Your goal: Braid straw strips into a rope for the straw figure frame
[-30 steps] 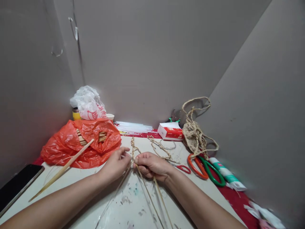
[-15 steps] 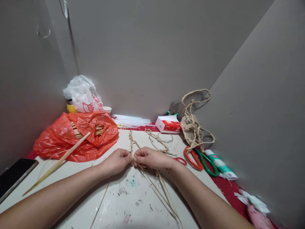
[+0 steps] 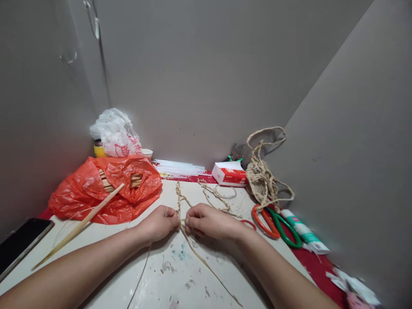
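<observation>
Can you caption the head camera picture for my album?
Left hand and right hand pinch at a braid, near a red bag.

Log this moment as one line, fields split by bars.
left hand: pinching braided cord | right hand: pinching strand beside it | loose strand: trailing across white tabletop | red plastic bag: at tabletop's left

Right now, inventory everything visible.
Smartphone: one, black, left
Plastic bags: two, red, white, left
Tapered strip: one, tan, left
Jar: one, yellow, left
Cup: one, white, left
Rods: several, translucent, back
Box: one, red-white, back
Cord bundle: one, tan, right
Loop handles: three, red, orange, green, right
Packet: one, white-green, right
Braided cord: one, tan, centre
Knotted cord: one, tan, centre right
Tabletop: one, white, centre
Left hand: one, centre
Right hand: one, centre
</observation>
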`<state>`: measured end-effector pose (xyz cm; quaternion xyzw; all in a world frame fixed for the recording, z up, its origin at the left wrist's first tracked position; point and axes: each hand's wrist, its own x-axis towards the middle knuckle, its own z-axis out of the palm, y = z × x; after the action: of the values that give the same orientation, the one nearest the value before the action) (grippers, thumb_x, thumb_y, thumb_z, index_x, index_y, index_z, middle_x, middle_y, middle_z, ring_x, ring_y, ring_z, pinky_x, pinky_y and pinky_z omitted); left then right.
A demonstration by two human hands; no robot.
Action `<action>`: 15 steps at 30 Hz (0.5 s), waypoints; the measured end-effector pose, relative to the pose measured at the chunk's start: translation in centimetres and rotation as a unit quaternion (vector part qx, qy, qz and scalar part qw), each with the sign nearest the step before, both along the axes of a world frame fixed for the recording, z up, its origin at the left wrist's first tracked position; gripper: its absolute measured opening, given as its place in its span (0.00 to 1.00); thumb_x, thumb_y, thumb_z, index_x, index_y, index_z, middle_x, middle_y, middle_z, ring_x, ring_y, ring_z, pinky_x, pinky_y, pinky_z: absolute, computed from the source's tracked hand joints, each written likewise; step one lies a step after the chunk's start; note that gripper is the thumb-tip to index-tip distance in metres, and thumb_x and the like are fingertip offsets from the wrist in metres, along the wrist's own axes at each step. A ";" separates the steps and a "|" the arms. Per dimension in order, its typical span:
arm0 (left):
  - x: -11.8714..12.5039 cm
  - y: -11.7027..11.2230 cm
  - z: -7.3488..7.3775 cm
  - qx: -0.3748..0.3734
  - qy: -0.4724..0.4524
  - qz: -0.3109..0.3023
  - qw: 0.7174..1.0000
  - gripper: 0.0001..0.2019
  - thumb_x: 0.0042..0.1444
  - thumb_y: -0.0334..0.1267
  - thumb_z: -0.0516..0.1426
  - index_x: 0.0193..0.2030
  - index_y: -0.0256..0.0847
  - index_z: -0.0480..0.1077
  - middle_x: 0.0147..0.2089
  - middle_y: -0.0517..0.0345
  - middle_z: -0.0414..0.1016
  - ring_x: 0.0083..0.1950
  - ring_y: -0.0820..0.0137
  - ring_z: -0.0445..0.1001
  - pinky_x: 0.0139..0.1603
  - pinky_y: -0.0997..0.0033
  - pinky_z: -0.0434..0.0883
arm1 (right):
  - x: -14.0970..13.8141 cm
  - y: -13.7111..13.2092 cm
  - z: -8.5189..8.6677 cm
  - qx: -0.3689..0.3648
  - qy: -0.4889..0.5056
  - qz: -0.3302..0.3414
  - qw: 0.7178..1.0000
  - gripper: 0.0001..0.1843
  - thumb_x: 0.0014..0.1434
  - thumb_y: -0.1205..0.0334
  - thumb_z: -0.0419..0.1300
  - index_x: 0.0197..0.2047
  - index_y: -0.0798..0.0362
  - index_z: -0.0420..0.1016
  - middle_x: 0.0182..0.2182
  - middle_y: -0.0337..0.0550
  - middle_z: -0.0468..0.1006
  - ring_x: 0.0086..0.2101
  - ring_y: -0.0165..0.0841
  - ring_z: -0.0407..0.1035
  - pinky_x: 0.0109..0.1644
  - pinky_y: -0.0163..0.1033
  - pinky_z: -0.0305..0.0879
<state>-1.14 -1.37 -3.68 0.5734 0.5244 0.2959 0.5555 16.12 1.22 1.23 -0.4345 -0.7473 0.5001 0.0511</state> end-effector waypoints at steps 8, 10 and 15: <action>0.2 -0.4 0.9 -0.062 -0.081 0.022 0.995 0.06 0.43 0.34 0.52 0.19 0.37 0.62 0.13 0.68 0.56 0.15 0.81 0.48 0.19 0.76 0.45 | -2.7 -2.4 -2.2 -0.120 0.009 -0.043 0.992 0.11 0.51 0.66 0.45 0.22 0.55 0.63 0.15 0.40 0.70 0.12 0.26 0.63 0.14 0.29 0.50; 0.2 -0.5 1.4 -0.083 -0.082 0.031 0.993 0.06 0.43 0.35 0.52 0.18 0.38 0.60 0.12 0.70 0.52 0.14 0.82 0.44 0.17 0.75 0.42 | -2.9 -2.9 -2.6 -0.038 -0.030 -0.048 0.998 0.12 0.51 0.66 0.45 0.20 0.55 0.64 0.16 0.41 0.71 0.13 0.26 0.63 0.15 0.29 0.51; 0.0 -0.6 1.6 -0.092 -0.111 0.016 0.989 0.04 0.42 0.36 0.54 0.21 0.39 0.62 0.13 0.70 0.53 0.12 0.81 0.45 0.14 0.75 0.39 | -2.6 -4.5 -0.3 0.104 -0.050 0.005 0.993 0.12 0.52 0.67 0.49 0.19 0.55 0.63 0.17 0.41 0.71 0.18 0.26 0.64 0.20 0.29 0.54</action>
<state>-1.19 -1.98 -2.06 0.4751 0.4940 0.3171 0.6555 13.54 -3.32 0.93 -0.4479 -0.7989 0.3975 0.0562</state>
